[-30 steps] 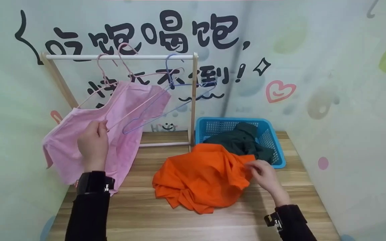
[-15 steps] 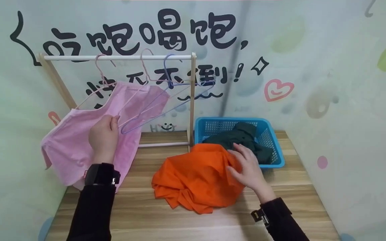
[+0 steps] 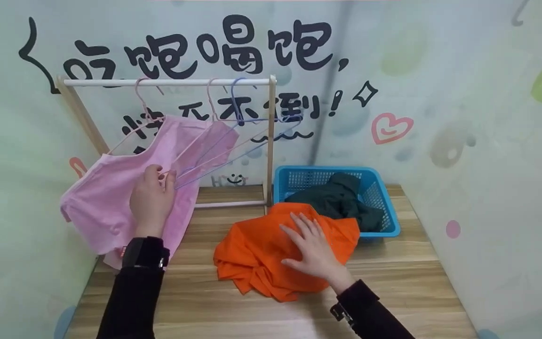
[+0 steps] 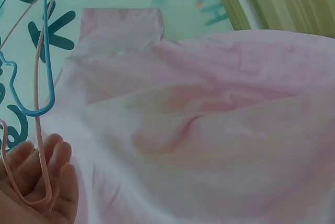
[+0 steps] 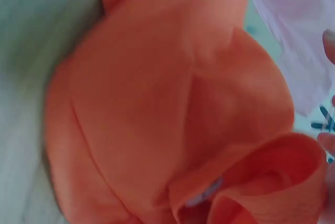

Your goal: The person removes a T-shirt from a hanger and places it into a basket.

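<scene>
While left hand (image 3: 152, 200), fingers loose, touches bare pink hanger (image 4: 41, 145) slanting away rightward, right hand (image 3: 312, 248) spreads fingers over orange cloth (image 3: 259, 247) by basket (image 3: 390, 207) edge.

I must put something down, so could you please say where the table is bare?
Bare wooden table: in front of the orange garment, between the sleeves; also between the blue basket and right sleeve. Crowded: the clothes rack, with pink garment, hangers and left hand.

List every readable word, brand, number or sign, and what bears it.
"吃饱喝饱," on the wall
"不倒!" on the wall, preceding characters partly covered
Lettering beside the smiley: unclear
Red tag, pink garment: too small
Pale patch inside orange garment: blurred
</scene>
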Demonstrator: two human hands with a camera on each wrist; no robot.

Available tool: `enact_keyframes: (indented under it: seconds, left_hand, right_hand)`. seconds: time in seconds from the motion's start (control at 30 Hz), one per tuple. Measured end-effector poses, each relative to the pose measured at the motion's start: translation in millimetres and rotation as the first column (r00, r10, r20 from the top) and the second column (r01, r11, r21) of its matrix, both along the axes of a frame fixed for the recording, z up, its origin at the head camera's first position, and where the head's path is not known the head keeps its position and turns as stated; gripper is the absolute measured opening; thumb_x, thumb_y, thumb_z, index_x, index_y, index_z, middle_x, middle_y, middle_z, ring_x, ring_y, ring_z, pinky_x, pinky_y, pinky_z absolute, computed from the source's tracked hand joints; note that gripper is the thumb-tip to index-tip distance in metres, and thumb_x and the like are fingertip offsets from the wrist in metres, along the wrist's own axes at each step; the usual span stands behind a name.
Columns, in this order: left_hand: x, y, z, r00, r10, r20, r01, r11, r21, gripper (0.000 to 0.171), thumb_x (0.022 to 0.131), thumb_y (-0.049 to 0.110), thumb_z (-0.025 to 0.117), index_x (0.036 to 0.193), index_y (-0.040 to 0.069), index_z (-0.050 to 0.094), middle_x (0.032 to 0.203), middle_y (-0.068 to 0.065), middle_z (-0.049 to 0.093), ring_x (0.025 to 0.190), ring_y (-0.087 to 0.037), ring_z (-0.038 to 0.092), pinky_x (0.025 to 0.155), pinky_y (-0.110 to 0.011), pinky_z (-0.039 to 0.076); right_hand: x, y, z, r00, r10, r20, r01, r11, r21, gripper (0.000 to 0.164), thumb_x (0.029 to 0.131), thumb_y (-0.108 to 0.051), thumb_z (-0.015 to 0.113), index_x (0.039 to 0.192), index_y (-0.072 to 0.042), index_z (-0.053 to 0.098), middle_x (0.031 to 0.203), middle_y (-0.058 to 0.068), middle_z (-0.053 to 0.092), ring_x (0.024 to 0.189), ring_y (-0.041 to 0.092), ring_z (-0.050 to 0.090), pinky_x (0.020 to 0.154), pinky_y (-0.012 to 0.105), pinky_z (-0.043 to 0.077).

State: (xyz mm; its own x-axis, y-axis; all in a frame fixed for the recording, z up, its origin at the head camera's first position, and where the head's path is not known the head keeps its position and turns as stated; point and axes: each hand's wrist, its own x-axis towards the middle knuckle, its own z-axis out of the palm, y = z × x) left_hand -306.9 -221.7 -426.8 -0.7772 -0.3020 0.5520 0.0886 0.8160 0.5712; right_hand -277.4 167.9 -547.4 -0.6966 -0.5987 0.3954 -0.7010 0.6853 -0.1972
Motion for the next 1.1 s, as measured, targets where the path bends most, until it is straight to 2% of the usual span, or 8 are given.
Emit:
enact_keyframes:
  seconds: [0.1,0.23,0.47,0.63,0.73,0.9,1.0,1.1]
  left_hand:
    - [3.3,-1,-6.7,0.998,0.001,0.065,-0.004,0.999,0.045,0.062,0.099,0.046,0.054,0.134,-0.004,0.044,0.114,-0.030,0.060,0.105,-0.050,0.058,0.086,-0.062,0.044]
    - [7.8,-6,-17.8,0.992,-0.011,0.128,-0.001,0.996,0.091,0.081,0.096,0.054,0.055,0.145,-0.005,0.029,0.126,-0.035,0.053,0.115,-0.053,0.053,0.092,-0.064,0.041]
    - [21.7,-14,-41.4,0.984,0.002,0.180,-0.017,0.997,0.080,0.090,0.094,0.059,0.054,0.150,-0.003,0.020,0.129,-0.038,0.049,0.115,-0.055,0.051,0.092,-0.066,0.040]
    - [32.4,-15,-62.1,0.980,0.004,0.199,-0.011,0.999,0.032,0.093,0.094,0.056,0.056,0.152,-0.005,0.018,0.138,-0.038,0.042,0.124,-0.054,0.045,0.099,-0.066,0.034]
    - [38.0,-15,-73.8,0.981,-0.010,0.193,0.013,1.000,-0.017,0.096,0.094,0.058,0.055,0.152,-0.007,0.017,0.144,-0.037,0.038,0.130,-0.051,0.039,0.103,-0.065,0.031]
    - [43.4,-13,-90.9,0.982,-0.025,0.186,0.050,0.990,-0.131,0.097,0.093,0.060,0.055,0.153,-0.005,0.017,0.151,-0.033,0.030,0.138,-0.049,0.030,0.107,-0.065,0.025]
    - [46.1,-11,-98.8,0.974,-0.002,0.228,0.045,0.982,-0.184,0.098,0.093,0.065,0.051,0.156,0.000,0.014,0.157,-0.030,0.022,0.142,-0.050,0.022,0.107,-0.071,0.017]
    - [48.4,-9,-104.8,0.959,0.028,0.281,0.037,0.974,-0.222,0.100,0.092,0.071,0.044,0.157,0.003,0.011,0.159,-0.028,0.016,0.144,-0.051,0.016,0.105,-0.076,0.010]
  right_hand:
    - [7.3,-7,-9.8,0.998,0.034,0.062,-0.038,0.998,0.057,0.090,0.081,-0.048,0.079,0.155,-0.025,0.034,0.161,0.016,0.022,0.147,0.037,0.016,0.113,0.062,0.017]
    - [13.3,-13,-23.3,0.994,0.024,0.109,-0.040,0.989,0.145,0.095,0.078,-0.057,0.078,0.156,-0.031,0.031,0.163,0.013,0.018,0.148,0.037,0.012,0.114,0.061,0.013]
    - [19.2,-19,-41.8,0.999,-0.009,0.050,-0.004,0.966,0.258,0.101,0.072,-0.068,0.076,0.155,-0.031,0.033,0.164,0.011,0.015,0.149,0.037,0.006,0.114,0.061,0.007]
    - [23.0,-17,-56.3,1.000,0.016,-0.002,-0.015,0.962,0.273,0.100,0.070,-0.070,0.075,0.154,-0.029,0.037,0.163,0.011,0.020,0.147,0.036,0.014,0.113,0.058,0.017]
    - [24.4,-14,-65.3,1.000,0.021,0.005,-0.021,0.960,0.281,0.102,0.070,-0.071,0.074,0.154,-0.029,0.036,0.161,0.013,0.023,0.145,0.036,0.022,0.110,0.058,0.025]
    - [25.4,-10,-77.6,0.996,-0.019,0.092,-0.006,0.965,0.264,0.105,0.069,-0.069,0.076,0.155,-0.029,0.032,0.161,0.015,0.022,0.140,0.041,0.027,0.104,0.062,0.032]
    - [25.3,-10,-80.5,0.985,-0.048,0.167,0.005,0.969,0.247,0.104,0.070,-0.067,0.077,0.156,-0.030,0.031,0.160,0.017,0.023,0.136,0.042,0.032,0.101,0.063,0.035]
    - [24.7,-11,-80.7,0.971,-0.085,0.223,0.028,0.969,0.245,0.098,0.073,-0.065,0.076,0.154,-0.032,0.034,0.156,0.018,0.029,0.127,0.040,0.041,0.096,0.061,0.040]
